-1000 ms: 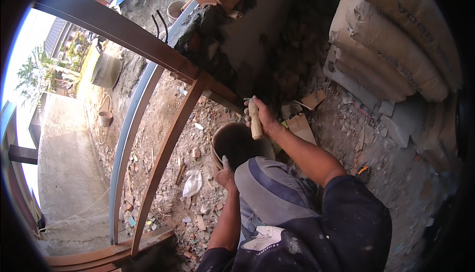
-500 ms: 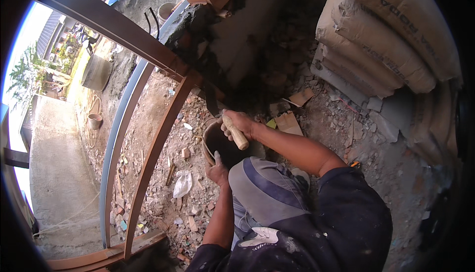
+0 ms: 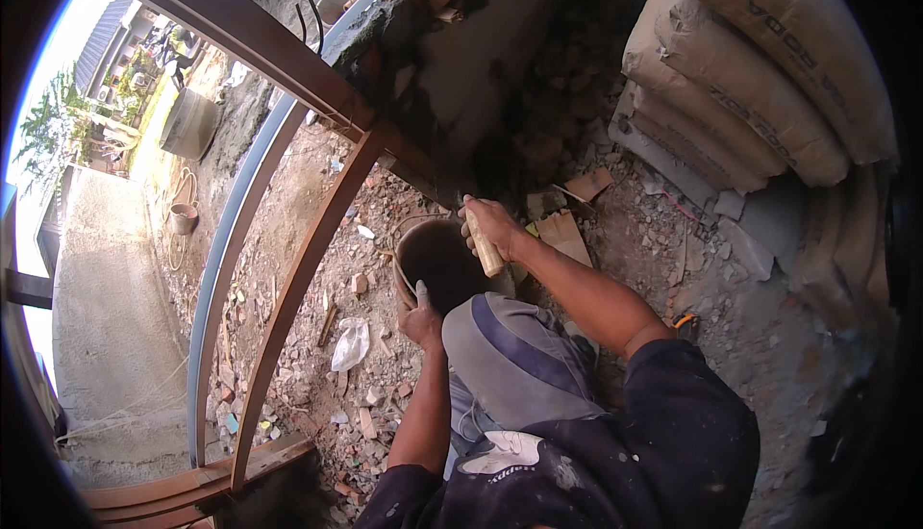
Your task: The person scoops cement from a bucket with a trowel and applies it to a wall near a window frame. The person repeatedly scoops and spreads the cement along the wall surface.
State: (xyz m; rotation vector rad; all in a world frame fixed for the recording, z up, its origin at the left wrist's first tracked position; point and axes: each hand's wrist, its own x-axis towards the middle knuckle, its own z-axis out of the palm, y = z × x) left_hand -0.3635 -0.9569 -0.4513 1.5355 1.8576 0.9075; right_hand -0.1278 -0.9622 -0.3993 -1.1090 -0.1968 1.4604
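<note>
My right hand (image 3: 493,228) is closed around the pale wooden handle (image 3: 486,252) of a trowel. Its blade points away from me toward the dark base of the wall and is hard to make out there. Below and left of that hand stands a bucket (image 3: 401,279) with a thin wire handle, its mouth tilted toward me. The inside is dark, so its contents cannot be told. My left hand (image 3: 420,319) grips the bucket's near-left rim, thumb over the edge. My knee in grey trousers is right beside the bucket.
Stacked paper sacks (image 3: 740,87) rise at the right. A curved wooden frame (image 3: 306,231) spans the left side, and a rough, partly plastered wall (image 3: 471,77) stands ahead. Rubble, a white plastic bag (image 3: 352,344) and a cardboard piece (image 3: 563,237) litter the ground.
My right hand with the trowel has shifted right and slightly farther off, uncovering more of the bucket's mouth. The left hand keeps its grip on the rim. The view has turned a little.
</note>
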